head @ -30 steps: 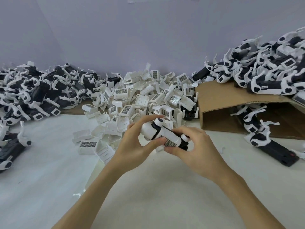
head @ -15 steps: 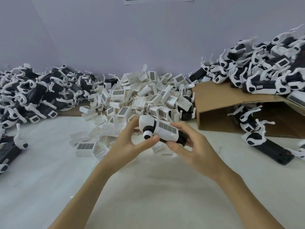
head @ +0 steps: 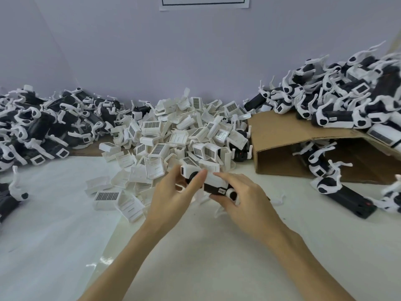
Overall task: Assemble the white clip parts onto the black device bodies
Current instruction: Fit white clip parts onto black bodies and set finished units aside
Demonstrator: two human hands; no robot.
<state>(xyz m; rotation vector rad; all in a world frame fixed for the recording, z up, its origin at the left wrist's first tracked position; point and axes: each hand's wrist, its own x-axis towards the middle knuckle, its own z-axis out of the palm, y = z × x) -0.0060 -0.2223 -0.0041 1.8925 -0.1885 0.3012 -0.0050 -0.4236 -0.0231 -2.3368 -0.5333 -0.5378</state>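
- The black device body (head: 213, 187) is held above the bench (head: 217, 257), largely hidden by fingers and the white clip part (head: 213, 178) on top.
- Left hand (head: 171, 196) grips its left end; right hand (head: 245, 203) grips its right end.
- Behind lies a heap of loose clips (head: 173, 135); assembled units (head: 338, 105) top a cardboard box (head: 282, 135).

The black device body (head: 213, 187) I hold lies roughly level above the desk, a white clip part (head: 214, 178) seated over its top and a small white label on its near side. My left hand (head: 171, 192) grips its left end, my right hand (head: 243, 196) its right. Just behind, loose white clip parts (head: 173, 135) lie heaped, many showing dark gridded panels.
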